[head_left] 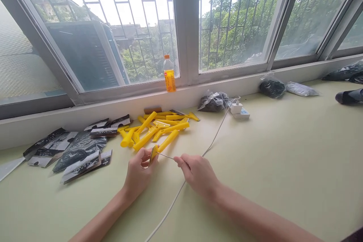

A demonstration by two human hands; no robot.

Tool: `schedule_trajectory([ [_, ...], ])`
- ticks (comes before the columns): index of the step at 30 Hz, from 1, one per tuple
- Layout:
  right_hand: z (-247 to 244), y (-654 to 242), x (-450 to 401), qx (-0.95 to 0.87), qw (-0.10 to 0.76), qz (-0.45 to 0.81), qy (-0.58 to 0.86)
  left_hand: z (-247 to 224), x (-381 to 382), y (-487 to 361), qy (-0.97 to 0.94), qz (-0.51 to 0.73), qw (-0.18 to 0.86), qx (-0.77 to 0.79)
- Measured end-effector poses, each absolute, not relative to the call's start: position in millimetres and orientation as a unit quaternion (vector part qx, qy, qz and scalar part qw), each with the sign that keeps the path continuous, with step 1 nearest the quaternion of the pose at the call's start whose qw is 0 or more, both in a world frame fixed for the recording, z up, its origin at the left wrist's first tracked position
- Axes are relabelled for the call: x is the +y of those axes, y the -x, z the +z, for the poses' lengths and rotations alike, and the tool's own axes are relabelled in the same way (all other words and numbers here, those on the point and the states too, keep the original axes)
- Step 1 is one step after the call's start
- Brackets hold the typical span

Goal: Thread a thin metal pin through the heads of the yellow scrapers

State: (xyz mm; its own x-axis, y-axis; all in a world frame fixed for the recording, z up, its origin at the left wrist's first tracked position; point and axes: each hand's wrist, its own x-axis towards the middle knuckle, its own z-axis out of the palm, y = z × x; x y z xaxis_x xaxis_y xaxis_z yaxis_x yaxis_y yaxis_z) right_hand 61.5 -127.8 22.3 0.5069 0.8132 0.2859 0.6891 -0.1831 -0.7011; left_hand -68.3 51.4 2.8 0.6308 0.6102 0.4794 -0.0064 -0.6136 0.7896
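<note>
My left hand [141, 168] is closed around the head of a yellow scraper [168, 141], whose handle points away to the upper right. In my right hand [195, 170] is a screwdriver with a thin metal shaft [166, 155]; its grip is hidden by my fingers. The shaft's tip meets the scraper's head, though I cannot make out the exact contact. Just beyond my left hand lies a pile of yellow scrapers [147, 138], some with metal blades showing.
Packaged items with black-and-white cards [82, 166] lie at left. A white cable [172, 200] runs under my right arm to a charger [236, 107] on a power strip [241, 115]. An orange drink bottle [169, 77] stands on the sill, near bagged dark items [212, 102].
</note>
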Motion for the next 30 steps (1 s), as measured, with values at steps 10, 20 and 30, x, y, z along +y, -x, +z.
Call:
schedule_trajectory([
  [10, 25.7, -57.9, -131.0, -0.525, 0.401, 0.117, 0.741, 4.7, 52.0, 65.4, -0.797, 0.393, 0.419, 0.189],
  [20, 23.6, -56.6, -128.0, -0.506, 0.399, 0.086, 0.76, 3.3, 52.2, 66.6, -0.807, 0.391, 0.4, 0.19],
  [30, 16.0, -63.8, -127.0, -0.569, 0.385, 0.06, 0.724, 1.8, 53.5, 67.1, -0.791, 0.383, 0.439, 0.187],
])
